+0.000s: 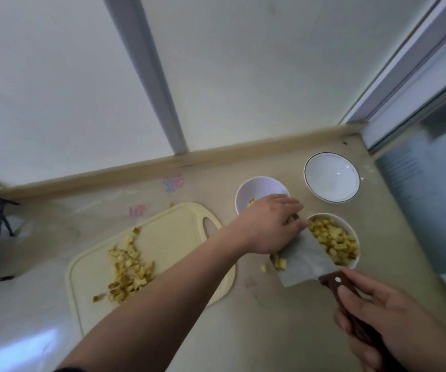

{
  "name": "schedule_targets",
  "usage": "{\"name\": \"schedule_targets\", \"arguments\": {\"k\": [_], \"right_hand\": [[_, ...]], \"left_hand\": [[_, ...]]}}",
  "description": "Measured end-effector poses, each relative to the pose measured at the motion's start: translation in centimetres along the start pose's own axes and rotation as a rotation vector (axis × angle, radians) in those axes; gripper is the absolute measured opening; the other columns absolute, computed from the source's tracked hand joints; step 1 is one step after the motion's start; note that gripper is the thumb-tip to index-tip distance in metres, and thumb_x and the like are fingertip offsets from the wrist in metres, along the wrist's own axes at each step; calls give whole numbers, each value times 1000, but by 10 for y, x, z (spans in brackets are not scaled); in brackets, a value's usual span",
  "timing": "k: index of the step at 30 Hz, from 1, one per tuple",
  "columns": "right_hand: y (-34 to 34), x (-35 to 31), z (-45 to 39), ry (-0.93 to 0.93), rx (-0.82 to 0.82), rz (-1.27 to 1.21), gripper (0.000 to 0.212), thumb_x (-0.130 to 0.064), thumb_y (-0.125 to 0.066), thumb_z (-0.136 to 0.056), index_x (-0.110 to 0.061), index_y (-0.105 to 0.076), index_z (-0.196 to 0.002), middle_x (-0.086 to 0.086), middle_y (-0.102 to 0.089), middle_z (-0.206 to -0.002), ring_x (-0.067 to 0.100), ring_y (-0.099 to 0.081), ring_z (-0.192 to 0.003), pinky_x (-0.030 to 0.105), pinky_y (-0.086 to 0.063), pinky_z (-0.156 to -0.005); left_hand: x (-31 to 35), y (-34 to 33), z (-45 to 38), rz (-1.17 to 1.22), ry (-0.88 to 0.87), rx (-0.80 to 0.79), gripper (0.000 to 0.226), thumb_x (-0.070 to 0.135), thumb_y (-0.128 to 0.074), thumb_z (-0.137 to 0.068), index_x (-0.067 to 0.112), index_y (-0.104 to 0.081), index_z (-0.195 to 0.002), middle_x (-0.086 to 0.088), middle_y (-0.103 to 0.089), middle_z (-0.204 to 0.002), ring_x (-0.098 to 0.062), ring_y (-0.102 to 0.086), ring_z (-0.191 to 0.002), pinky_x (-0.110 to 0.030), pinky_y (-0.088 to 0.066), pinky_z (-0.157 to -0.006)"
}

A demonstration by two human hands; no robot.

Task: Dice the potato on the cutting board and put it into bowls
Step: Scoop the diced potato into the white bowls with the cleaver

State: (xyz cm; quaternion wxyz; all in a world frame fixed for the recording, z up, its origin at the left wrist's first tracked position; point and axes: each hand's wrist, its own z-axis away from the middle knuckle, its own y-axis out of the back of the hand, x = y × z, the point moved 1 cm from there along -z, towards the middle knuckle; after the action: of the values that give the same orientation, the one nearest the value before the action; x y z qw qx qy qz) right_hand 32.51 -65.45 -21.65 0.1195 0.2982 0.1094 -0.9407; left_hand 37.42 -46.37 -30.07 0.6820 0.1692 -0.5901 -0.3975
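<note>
Countertop (283, 331) fills the lower half of the frame, and a pale cutting board (173, 237) lies on it at lower left with a heap of diced potato (129, 269) on its near side. Three bowls stand at centre right: a dark-rimmed one (332, 177) furthest back, holding nothing visible; a plain white one (256, 187) with a few cubes inside; and a nearer one (350, 232) well filled with dice. A cleaver (303, 259) slants with its blade tip at the full bowl's rim. The right hand (396, 318), at lower right, grips its wooden handle. The left hand (273, 224) reaches across from the board side, fingers pressed together against the blade, apparently sweeping cubes off it into the bowl (a few loose bits (279, 263) sit at the blade's lower edge, one on the counter). Transfer, not cutting, appears to be the step in hand. Next would likely be returning the blade to the board to scoop the remaining heap, keeping it level so nothing spills.
</note>
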Motion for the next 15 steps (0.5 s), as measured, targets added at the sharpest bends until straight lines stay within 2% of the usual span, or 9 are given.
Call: {"name": "schedule_targets", "arguments": {"k": [3,5,7,12,15], "right_hand": [[-7,-6,-3,-57,-28,-37,39,-7,-57,-84,-17,-61,-122,22,-50,-59,17,-37,-29,22,-36,-31],[-12,-13,-3,-85,-70,-51,40,-11,-59,-74,-13,-65,-113,20,-51,-60,19,-37,-29,25,-38,-31],[-18,-18,-4,-106,-119,-82,35,-13,-59,-71,-6,-68,-105,19,-50,-60,20,-37,-30,28,-41,-31],[-31,-31,-5,-132,-135,-145,36,-11,-57,-72,9,-59,-102,17,-49,-60,17,-37,-30,27,-41,-29],[-37,-41,-2,-161,-99,-210,24,-13,-58,-74,2,-59,-93,14,-52,-58,13,-36,-30,24,-41,-31]], "left_hand": [[-4,4,-7,57,15,-79,46,32,-47,-109,5,-54,-145,-9,-48,-155,-20,-37,-146,-23,-21,-115],[-8,7,-11,116,30,-109,44,32,-47,-109,7,-55,-144,-8,-51,-153,-20,-42,-141,-25,-27,-114],[-14,11,-15,191,68,-114,44,35,-48,-108,12,-55,-145,-5,-55,-149,-17,-50,-134,-25,-35,-109],[-28,19,-27,295,85,11,35,30,-54,-106,19,-63,-138,1,-68,-132,-12,-61,-120,-27,-44,-106],[-37,25,-36,422,113,106,30,25,-54,-106,18,-67,-132,2,-72,-123,-13,-65,-114,-35,-47,-107]]}}
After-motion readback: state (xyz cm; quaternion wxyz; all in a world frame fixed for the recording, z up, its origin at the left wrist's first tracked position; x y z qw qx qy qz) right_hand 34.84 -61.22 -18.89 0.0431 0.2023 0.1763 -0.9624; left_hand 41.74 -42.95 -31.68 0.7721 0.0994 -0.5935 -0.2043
